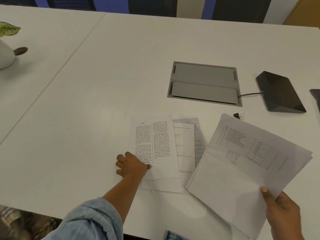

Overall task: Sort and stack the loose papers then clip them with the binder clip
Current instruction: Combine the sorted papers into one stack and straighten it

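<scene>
At about 5 o'clock, nearest the camera, the right hand (pixel 284 215) is gripping a sheaf of white printed sheets (pixel 245 170) by its near corner, thumb on top; the sheaf's long axis is running from 7 o'clock toward 1 o'clock, and its top sheet is showing a ruled table with text too blurred to read. Its near corner is overhanging the near edge of the white table (pixel 86 101). At 6 o'clock a blue-patterned object (pixel 173 236) is being cut off by the frame's lower edge. The left hand (pixel 131 166), in a rolled pale-blue sleeve (pixel 93 222), is pressing flat with spread fingers on the near left corner of the loose white pages (pixel 159 149) lying fanned at centre, long axis pointing roughly toward 12 o'clock; the lower pages are mostly being hidden by the upper ones. Open tabletop is stretching away toward 9 and 11 o'clock. Just beyond the sheaf's far edge, at 2 o'clock, the small black binder clip (pixel 238 116) is sitting partly hidden. Farther off lie a grey recessed cable hatch (pixel 204 84) and a dark wedge-shaped device (pixel 280 92).
</scene>
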